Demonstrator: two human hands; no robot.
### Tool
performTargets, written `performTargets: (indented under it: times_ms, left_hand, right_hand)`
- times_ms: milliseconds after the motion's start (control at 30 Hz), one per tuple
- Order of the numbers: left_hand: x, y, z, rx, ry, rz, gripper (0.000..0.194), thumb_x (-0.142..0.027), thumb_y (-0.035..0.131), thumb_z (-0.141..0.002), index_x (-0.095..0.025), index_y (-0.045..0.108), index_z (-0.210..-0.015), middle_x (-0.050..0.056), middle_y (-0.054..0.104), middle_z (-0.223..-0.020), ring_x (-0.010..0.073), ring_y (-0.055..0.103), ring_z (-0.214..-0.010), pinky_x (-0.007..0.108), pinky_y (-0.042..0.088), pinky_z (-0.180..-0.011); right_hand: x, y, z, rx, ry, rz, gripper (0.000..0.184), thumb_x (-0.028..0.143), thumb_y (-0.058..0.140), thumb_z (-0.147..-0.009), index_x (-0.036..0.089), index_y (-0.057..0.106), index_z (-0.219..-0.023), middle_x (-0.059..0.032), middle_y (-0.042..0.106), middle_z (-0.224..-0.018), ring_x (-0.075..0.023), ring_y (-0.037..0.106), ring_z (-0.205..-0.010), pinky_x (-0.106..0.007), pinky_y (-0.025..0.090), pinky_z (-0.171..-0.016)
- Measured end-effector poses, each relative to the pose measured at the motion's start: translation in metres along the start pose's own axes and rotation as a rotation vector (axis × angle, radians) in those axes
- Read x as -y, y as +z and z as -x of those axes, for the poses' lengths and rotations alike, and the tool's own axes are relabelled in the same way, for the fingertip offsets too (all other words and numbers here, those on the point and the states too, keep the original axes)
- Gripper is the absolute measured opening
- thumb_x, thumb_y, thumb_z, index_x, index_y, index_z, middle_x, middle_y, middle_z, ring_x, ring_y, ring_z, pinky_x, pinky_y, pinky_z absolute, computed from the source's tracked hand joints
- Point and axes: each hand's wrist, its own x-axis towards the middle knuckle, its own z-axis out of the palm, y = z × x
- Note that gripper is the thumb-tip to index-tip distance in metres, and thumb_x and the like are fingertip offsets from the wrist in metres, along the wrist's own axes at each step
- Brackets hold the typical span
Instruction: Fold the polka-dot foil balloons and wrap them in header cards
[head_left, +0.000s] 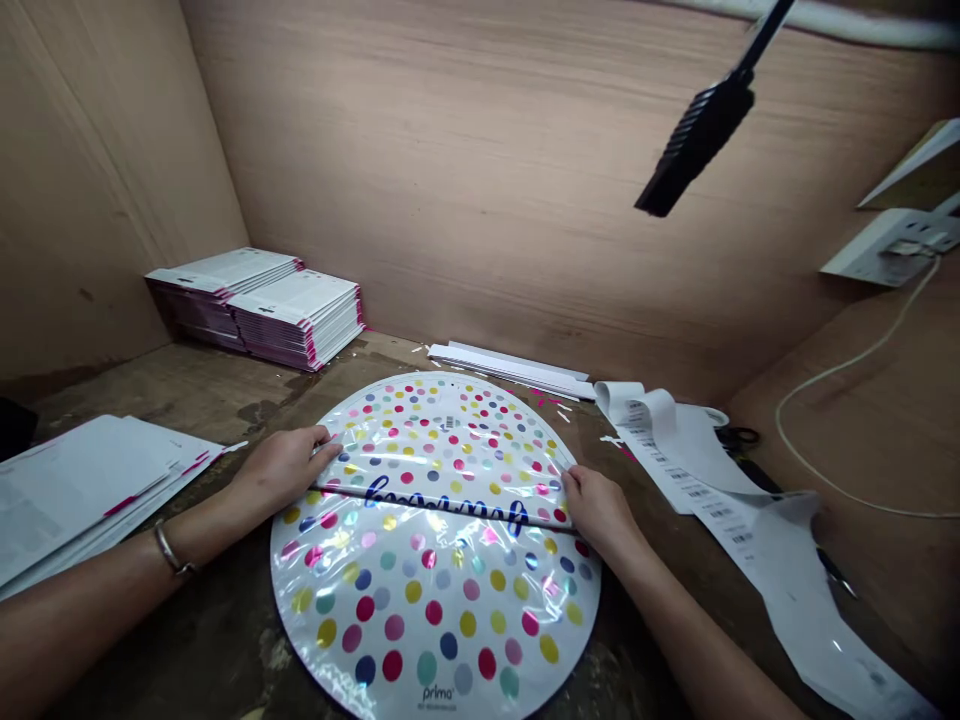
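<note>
Foil balloon [435, 600], light, slick, floppy, lies flat on counter [187, 400] w/ L grip [281, 468] & R grip [600, 510] half-curled at crease ends, can't tell if pinching; best held by rim.

The bare left hand [281, 468] lies palm down, fingers reaching toward 3 o'clock, the left forearm [97, 615] entering from 8 o'clock with a thin silver bangle [172, 550] at the wrist. The bare right hand [600, 512] angles toward 10 o'clock, the right forearm [694, 630] rising from 5 o'clock.
</note>
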Motion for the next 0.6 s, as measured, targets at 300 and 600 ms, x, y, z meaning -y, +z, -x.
performTargets:
  times_ms: [300,600]
  left_hand:
    - [-0.006,0.004,0.003,-0.031,-0.03,0.013,0.04,-0.054,0.037,-0.084,-0.024,0.063,-0.087,0.005,0.067,-0.074,0.0251,0.062,-0.074,0.028,0.036,-0.059]
    - [-0.01,-0.007,0.004,-0.078,-0.019,-0.171,0.037,-0.042,0.036,-0.088,-0.018,0.059,-0.105,0.011,0.069,-0.086,0.0312,0.064,-0.083,0.036,0.044,-0.067]
  right_hand:
    - [-0.007,0.004,0.019,-0.007,0.011,0.16,0.031,0.034,0.032,-0.092,0.019,0.059,-0.089,-0.0115,0.068,-0.08,-0.0249,0.064,-0.073,-0.029,0.036,-0.057]
    - [-0.005,0.007,0.019,-0.001,-0.016,0.179,0.029,0.032,0.035,-0.092,0.018,0.06,-0.091,-0.0117,0.068,-0.079,-0.0239,0.066,-0.073,-0.029,0.04,-0.057]
